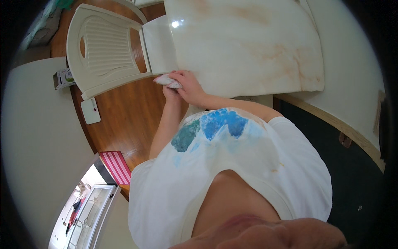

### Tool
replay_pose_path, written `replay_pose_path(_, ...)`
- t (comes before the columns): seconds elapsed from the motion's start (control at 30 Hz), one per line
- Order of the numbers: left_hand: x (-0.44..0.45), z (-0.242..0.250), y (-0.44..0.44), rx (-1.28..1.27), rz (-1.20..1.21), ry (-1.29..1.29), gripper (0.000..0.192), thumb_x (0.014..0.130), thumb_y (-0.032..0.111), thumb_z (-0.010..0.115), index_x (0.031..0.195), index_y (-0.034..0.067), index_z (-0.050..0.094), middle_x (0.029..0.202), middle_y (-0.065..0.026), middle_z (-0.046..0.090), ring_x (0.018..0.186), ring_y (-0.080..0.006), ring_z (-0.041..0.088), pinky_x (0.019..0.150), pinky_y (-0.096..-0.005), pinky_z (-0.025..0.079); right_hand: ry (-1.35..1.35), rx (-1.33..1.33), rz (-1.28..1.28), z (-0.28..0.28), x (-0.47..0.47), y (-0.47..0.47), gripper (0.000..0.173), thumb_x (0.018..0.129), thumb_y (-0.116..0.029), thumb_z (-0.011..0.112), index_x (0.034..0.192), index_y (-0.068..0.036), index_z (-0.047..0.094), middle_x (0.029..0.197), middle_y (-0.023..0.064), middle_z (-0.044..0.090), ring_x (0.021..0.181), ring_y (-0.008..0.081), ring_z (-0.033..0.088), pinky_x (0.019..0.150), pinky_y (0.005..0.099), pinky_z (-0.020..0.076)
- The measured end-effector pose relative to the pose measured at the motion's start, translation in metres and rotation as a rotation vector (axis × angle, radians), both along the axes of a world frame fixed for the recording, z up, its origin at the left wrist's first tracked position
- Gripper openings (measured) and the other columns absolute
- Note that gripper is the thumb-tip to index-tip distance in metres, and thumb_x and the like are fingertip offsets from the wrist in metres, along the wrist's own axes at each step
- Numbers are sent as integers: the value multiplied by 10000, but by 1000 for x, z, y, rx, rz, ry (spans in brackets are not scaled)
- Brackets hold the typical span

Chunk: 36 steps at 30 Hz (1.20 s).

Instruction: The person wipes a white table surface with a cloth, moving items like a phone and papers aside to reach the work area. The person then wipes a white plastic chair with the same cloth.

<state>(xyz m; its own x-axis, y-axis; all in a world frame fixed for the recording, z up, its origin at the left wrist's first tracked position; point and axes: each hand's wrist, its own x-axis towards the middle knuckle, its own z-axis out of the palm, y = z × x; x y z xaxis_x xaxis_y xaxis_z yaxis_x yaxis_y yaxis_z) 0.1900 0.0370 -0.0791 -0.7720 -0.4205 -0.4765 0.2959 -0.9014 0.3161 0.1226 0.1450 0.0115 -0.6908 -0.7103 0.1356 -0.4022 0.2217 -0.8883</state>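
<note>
A folded white cloth with pinkish edges (168,81) is between my two hands at the near left corner of a glossy white table top with brown veins (248,40). My right hand (188,86) lies over the cloth, its fingers bent onto it. Below and to the left, my left hand (170,92) grips the cloth from underneath; its fingers are partly hidden. Both hands are close together, beside the seat of a cream plastic chair (108,46).
The chair stands against the table's left side. On the wood floor (124,115) are a white flat object (90,111) and a pink striped mat (116,167). An open box (64,78) is by the wall at left. A dark green surface (335,174) lies at right.
</note>
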Motion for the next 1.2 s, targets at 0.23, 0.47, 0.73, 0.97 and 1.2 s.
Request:
replay_pose_path(0.23,-7,7,-10,195,145,-313,311,1027,267,457,927,-1,580,899,-93,564,891,-234,546,910,-399,489,143,-130,-365,3,-140,40,406,798,-1,564,1198,-57,608,1173,94,605,1112,259,587,979,356,456)
replay_pose_path(0.47,-31,10,-27,138,85,-242,281,1033,225,444,917,4,574,897,-96,589,878,-226,564,919,-379,486,407,475,-792,-40,-272,120,342,817,-77,614,1150,-143,654,1131,145,625,1074,310,558,933,434,459)
replay_pose_path(0.73,-67,7,-45,-96,26,-345,244,1004,268,491,932,53,582,900,-63,578,836,-212,561,817,-371,532,451,202,218,-21,-61,-40,288,857,-94,569,1131,-105,654,1138,116,637,1054,341,579,925,422,473)
replay_pose_path(0.97,-57,27,-77,48,112,-290,319,978,284,516,696,157,439,587,31,365,491,-117,350,440,-266,319,-1002,-198,20,10,-167,71,424,976,-182,590,1357,-12,517,1200,65,629,1083,130,589,929,280,481)
replay_pose_path(1.2,-155,78,-45,-603,-43,-469,441,1003,290,507,617,145,352,539,38,313,463,-86,279,421,-258,224,97,70,-808,11,-241,170,392,904,-170,639,1284,-88,593,1307,115,582,1183,233,555,1014,367,428)
